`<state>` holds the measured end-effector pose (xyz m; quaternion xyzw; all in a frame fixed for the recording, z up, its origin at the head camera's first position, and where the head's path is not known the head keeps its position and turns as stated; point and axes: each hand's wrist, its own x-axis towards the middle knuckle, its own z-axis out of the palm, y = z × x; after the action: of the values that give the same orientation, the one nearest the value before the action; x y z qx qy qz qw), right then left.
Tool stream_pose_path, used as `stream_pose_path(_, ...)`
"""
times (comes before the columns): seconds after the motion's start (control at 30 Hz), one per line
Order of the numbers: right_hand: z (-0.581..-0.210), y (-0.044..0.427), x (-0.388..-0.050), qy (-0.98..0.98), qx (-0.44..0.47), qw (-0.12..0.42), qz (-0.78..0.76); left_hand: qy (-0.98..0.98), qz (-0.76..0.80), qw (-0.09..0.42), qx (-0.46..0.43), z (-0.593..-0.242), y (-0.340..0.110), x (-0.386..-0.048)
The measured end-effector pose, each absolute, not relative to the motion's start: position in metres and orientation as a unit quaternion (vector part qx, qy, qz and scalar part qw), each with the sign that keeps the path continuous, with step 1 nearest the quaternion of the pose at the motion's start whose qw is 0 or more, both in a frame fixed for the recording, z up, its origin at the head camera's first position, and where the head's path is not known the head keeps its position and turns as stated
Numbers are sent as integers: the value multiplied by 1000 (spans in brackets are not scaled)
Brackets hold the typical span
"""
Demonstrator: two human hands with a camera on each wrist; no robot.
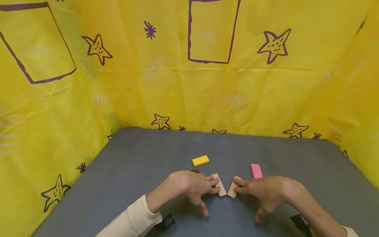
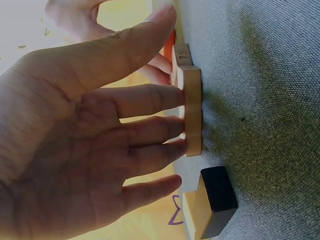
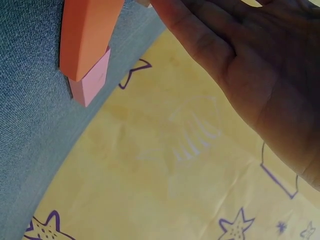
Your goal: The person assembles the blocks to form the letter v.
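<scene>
Two plain wooden blocks lie flat on the grey table in the head view, their near ends meeting in a V. Fingertips of my left hand (image 1: pixel 199 187) rest on the left block (image 1: pixel 219 185), thumb held apart. On the right block (image 1: pixel 234 187) lie the fingertips of my right hand (image 1: pixel 267 194). The left wrist view shows my left hand (image 2: pixel 100 135) with extended fingers touching the side block (image 2: pixel 193 112); a second block (image 2: pixel 181 55) bears a printed mark. In the right wrist view my right hand (image 3: pixel 260 75) is only partly visible, its fingertips cut off.
A yellow block (image 1: pixel 200 161) and a pink block (image 1: pixel 256 171) lie beyond the hands. A dark-ended block (image 2: pixel 219 190) stands near the left little finger. An orange block (image 3: pixel 90 37) is beside the pink one. Yellow patterned cloth (image 1: pixel 207 98) surrounds the table (image 1: pixel 142 148).
</scene>
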<state>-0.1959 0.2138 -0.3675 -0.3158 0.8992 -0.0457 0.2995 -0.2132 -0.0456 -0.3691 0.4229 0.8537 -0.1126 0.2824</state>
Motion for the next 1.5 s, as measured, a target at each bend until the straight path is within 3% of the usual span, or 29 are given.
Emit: stream_pose_path(1.5, -368, 212, -196, 893, -341, 288, -60, 839, -100, 272, 460, -370, -43, -215)
